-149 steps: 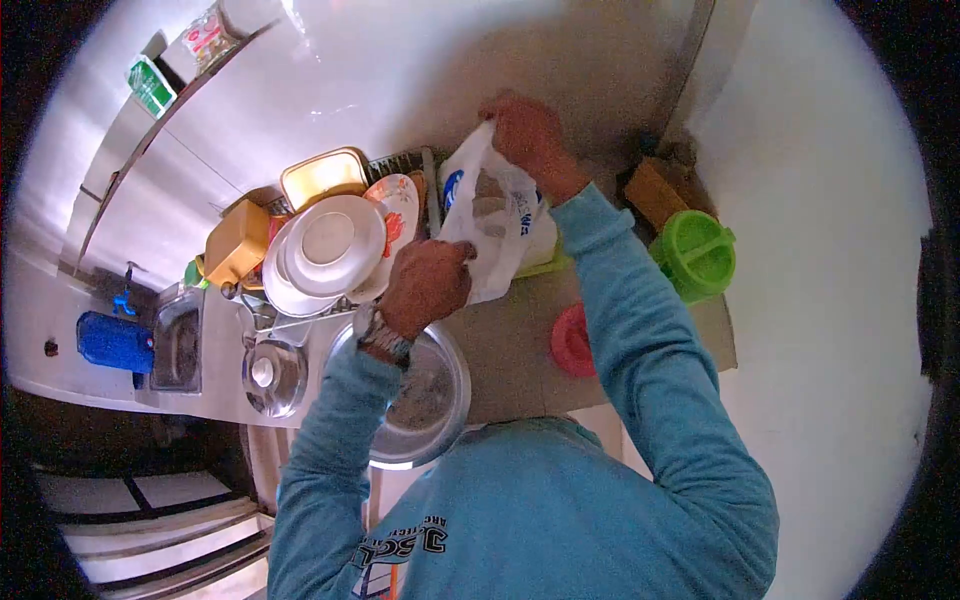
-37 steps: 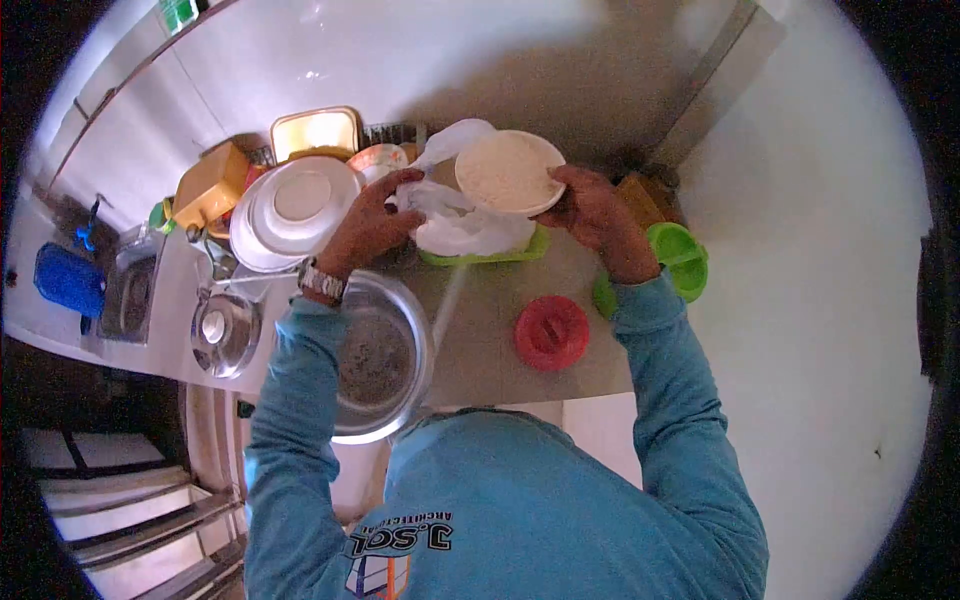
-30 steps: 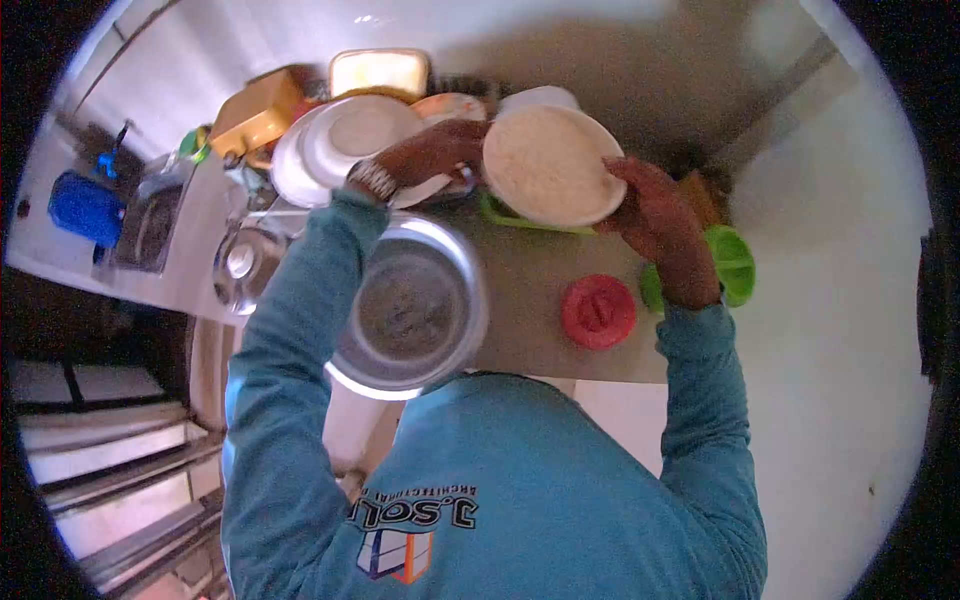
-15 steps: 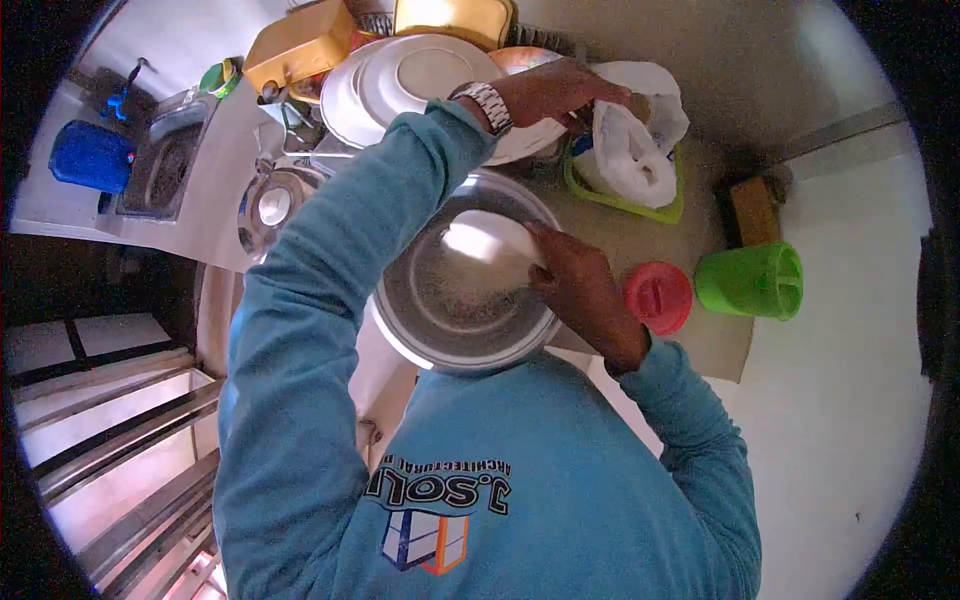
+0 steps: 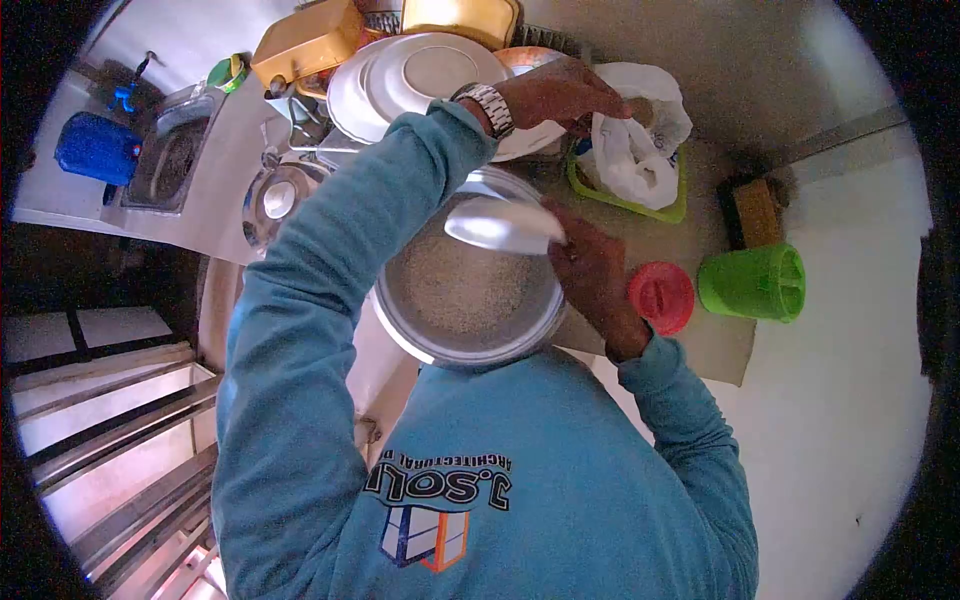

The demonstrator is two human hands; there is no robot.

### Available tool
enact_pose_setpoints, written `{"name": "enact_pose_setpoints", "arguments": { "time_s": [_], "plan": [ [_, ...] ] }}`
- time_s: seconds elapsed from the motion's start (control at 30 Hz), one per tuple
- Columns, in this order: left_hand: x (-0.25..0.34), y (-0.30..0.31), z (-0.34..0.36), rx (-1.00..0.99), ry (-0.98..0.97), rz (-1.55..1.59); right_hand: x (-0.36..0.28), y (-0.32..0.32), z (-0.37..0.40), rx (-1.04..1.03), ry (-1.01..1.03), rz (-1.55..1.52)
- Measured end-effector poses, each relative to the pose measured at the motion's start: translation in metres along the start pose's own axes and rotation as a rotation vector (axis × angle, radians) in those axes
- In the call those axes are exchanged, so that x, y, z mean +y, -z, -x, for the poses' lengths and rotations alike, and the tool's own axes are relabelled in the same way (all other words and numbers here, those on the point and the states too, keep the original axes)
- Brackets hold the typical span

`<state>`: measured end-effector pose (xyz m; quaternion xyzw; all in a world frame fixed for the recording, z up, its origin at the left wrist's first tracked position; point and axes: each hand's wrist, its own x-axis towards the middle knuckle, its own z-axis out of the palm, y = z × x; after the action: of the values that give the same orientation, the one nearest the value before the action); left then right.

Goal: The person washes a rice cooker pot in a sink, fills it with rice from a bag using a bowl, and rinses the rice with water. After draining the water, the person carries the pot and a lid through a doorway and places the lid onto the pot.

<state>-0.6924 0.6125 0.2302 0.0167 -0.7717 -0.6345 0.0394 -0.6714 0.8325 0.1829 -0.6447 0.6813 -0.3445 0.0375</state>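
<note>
A large metal pot (image 5: pixel 465 335) stands close against my body, with pale grains that look like rice (image 5: pixel 465 285) inside. My right hand (image 5: pixel 592 265) grips the edge of a shiny white shallow dish (image 5: pixel 500 224), tilted over the pot's far half. Whether the dish holds anything does not show. Reaching across the pot, my left hand (image 5: pixel 565 92), with a metal watch on its wrist, has its fingers curled at a white plastic bag (image 5: pixel 640 140). The fingertips are partly hidden. That bag sits in a lime-green basket (image 5: pixel 675 210).
White plates (image 5: pixel 440 70) and yellow containers (image 5: pixel 310 45) crowd the back. A red lid (image 5: pixel 662 298) and a green tub (image 5: pixel 752 283) stand on the right. Leftward are a metal dish (image 5: pixel 265 215), a sink (image 5: pixel 172 160) and a blue container (image 5: pixel 97 148).
My right hand has shifted slightly right and tipped the dish, so it shows narrower and more grains are visible. The plastic bag beside my left hand has changed shape.
</note>
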Motion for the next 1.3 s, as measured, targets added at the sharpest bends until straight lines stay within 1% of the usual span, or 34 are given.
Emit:
{"name": "enact_pose_setpoints", "arguments": {
  "time_s": [0.07, 0.1, 0.17, 0.2, 0.23, 0.27, 0.3, 0.33, 0.4, 0.47, 0.5, 0.53, 0.57, 0.6, 0.63, 0.67, 0.73, 0.77, 0.8, 0.83, 0.87, 0.9, 0.97, 1.0, 1.03, 1.07, 1.1, 1.13, 1.17, 1.2, 1.23, 1.3],
  "plan": [
    [-0.003, 0.001, -0.003, 0.027, 0.031, 0.040, 0.005, 0.006, -0.004, -0.046, -0.534, -0.327],
    [-0.005, 0.001, -0.005, 0.054, 0.057, 0.084, 0.006, 0.012, -0.005, -0.043, -0.530, -0.330],
    [-0.007, 0.001, -0.004, 0.082, 0.040, 0.051, 0.006, 0.028, -0.007, 0.029, -0.724, -0.639],
    [-0.011, 0.002, -0.003, 0.109, 0.024, 0.024, 0.005, 0.038, -0.008, 0.031, -0.725, -0.642],
    [-0.015, 0.007, -0.006, 0.107, 0.024, 0.022, 0.004, 0.051, -0.009, 0.091, -0.763, -0.732],
    [-0.025, 0.018, -0.013, 0.103, -0.469, -0.576, 0.004, 0.064, -0.009, 0.155, -0.800, -0.822],
    [-0.029, 0.024, -0.016, 0.091, -0.968, -1.171, 0.008, 0.080, -0.009, 0.163, -0.800, -0.819],
    [-0.035, 0.024, -0.014, 0.089, -0.979, -1.169, 0.014, 0.098, -0.009, 0.200, -0.785, -0.863],
    [-0.038, 0.017, -0.003, 0.032, -0.544, -0.607, 0.037, 0.128, -0.006, 0.258, -0.763, -0.893],
    [-0.031, 0.007, 0.007, 0.049, -0.240, -0.302, 0.069, 0.156, -0.009, 0.365, -0.692, -0.872],
    [-0.015, -0.004, 0.011, 0.102, -0.073, -0.135, 0.083, 0.166, -0.013, 0.401, -0.683, -0.854],
    [-0.001, -0.014, 0.015, 0.146, 0.103, 0.029, 0.099, 0.172, -0.014, 0.409, -0.697, -0.660],
    [-0.001, -0.017, 0.016, 0.120, 0.085, 0.020, 0.114, 0.178, -0.014, 0.409, -0.711, -0.467],
    [-0.003, -0.017, 0.017, 0.161, -0.048, -0.161, 0.126, 0.177, -0.015, 0.403, -0.688, -0.321],
    [-0.005, -0.019, 0.015, 0.207, -0.181, -0.339, 0.134, 0.171, -0.016, 0.427, -0.687, -0.313],
    [0.002, -0.023, 0.013, 0.197, -0.197, -0.349, 0.141, 0.162, -0.020, 0.395, -0.604, -0.143],
    [0.016, -0.028, 0.012, 0.247, 0.069, 0.082, 0.142, 0.145, -0.030, 0.337, -0.447, 0.143],
    [0.014, -0.031, 0.011, 0.247, 0.062, 0.070, 0.139, 0.135, -0.036, 0.312, -0.370, 0.261],
    [0.007, -0.036, 0.010, 0.276, -0.011, -0.064, 0.145, 0.125, -0.042, 0.323, -0.367, 0.258],
    [-0.001, -0.041, 0.009, 0.304, -0.082, -0.198, 0.153, 0.112, -0.048, 0.242, -0.364, 0.297],
    [-0.006, -0.046, 0.009, 0.271, -0.079, -0.168, 0.162, 0.100, -0.054, 0.163, -0.361, 0.335],
    [-0.005, -0.053, 0.011, 0.265, -0.080, -0.180, 0.172, 0.089, -0.059, 0.174, -0.363, 0.330],
    [-0.004, -0.070, 0.016, 0.291, -0.164, -0.278, 0.193, 0.070, -0.069, 0.193, -0.202, 0.359],
    [-0.004, -0.072, 0.019, 0.253, -0.149, -0.288, 0.201, 0.066, -0.076, 0.203, -0.212, 0.361],
    [-0.007, -0.072, 0.020, 0.242, -0.155, -0.293, 0.211, 0.063, -0.086, 0.145, -0.327, 0.364],
    [-0.014, -0.072, 0.020, 0.287, -0.162, -0.368, 0.220, 0.059, -0.094, 0.084, -0.442, 0.363],
    [-0.015, -0.074, 0.022, 0.336, -0.168, -0.443, 0.231, 0.052, -0.098, 0.091, -0.446, 0.364],
    [-0.016, -0.076, 0.023, 0.368, -0.145, -0.253, 0.240, 0.043, -0.101, 0.307, -0.299, 0.410],
    [-0.012, -0.077, 0.026, 0.360, -0.145, -0.255, 0.250, 0.034, -0.104, 0.520, -0.150, 0.453],
    [-0.005, -0.078, 0.028, 0.399, -0.130, -0.239, 0.255, 0.030, -0.116, 0.567, -0.146, 0.404],
    [0.000, -0.079, 0.030, 0.439, -0.111, -0.221, 0.258, 0.026, -0.116, 0.566, -0.153, 0.404],
    [-0.006, -0.078, 0.035, 0.440, -0.114, -0.270, 0.254, 0.017, -0.113, 0.250, -0.343, 0.363]
  ]
}}
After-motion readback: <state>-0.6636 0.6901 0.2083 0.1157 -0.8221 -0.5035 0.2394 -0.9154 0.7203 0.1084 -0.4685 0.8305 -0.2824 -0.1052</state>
